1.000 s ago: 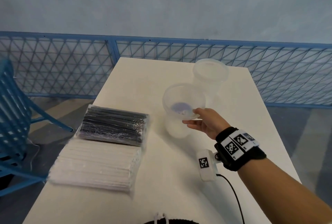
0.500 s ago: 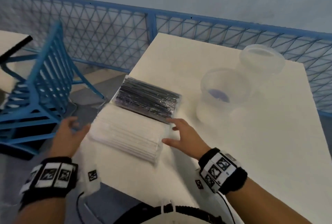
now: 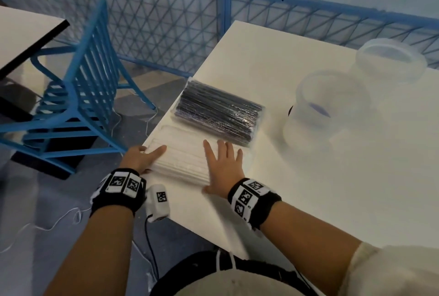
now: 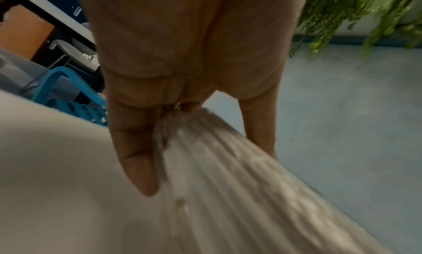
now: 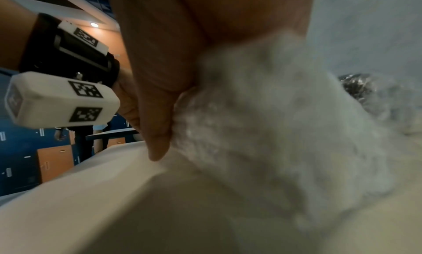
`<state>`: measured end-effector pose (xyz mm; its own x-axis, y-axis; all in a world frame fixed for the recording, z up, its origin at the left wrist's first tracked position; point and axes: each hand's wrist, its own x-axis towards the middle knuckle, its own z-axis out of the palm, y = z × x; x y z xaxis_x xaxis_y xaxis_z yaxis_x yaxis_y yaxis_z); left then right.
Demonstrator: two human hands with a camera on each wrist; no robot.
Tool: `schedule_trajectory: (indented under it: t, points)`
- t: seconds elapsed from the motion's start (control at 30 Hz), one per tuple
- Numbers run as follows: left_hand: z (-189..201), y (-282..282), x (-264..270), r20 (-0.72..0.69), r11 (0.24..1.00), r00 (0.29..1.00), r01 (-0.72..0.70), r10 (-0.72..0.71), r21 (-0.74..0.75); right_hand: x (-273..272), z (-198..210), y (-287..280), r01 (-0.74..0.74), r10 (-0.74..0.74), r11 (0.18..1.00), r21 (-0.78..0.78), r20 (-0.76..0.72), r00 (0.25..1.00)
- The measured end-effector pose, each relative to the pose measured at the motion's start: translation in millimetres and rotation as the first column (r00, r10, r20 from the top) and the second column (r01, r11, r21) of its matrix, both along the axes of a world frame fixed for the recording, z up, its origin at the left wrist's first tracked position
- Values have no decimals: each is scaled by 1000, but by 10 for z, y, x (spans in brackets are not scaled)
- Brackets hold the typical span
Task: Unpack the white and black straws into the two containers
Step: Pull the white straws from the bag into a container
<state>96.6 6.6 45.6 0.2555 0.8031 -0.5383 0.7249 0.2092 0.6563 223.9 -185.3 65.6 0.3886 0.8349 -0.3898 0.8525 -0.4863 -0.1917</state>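
So at this point I had both hands on the flat clear-wrapped pack of white straws, which sat at the near left corner of the white surface, right at the edge. My left hand was at the pack's left end, thumb on top and the other fingers down around the end, so loosely gripping it. My right hand lay flat over the right half, fingers spread and straight, thumb down at the near side, more pressing than grabbing.

My take on doing this bit well: get a proper grip on both ends before lifting, since the wrap looked slippery and the pack was hanging close to the edge. I'd drag it inward first, then find a seam to tear.

The pack itself was a wide, thin slab, ribbed from the straws lying side by side, still sealed as far as I could tell. The matching pack of black straws in shiny film lay touching it on the far side, and the two translucent round plastic containers stood off to the right, nothing in them yet.
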Motion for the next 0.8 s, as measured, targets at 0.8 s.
schedule_trajectory:
  t: [0.8]
  points:
    - [978, -1089, 1063, 496, 805, 639, 521, -588, 284, 587, 599, -1250, 625, -310, 618, 477, -583, 751]
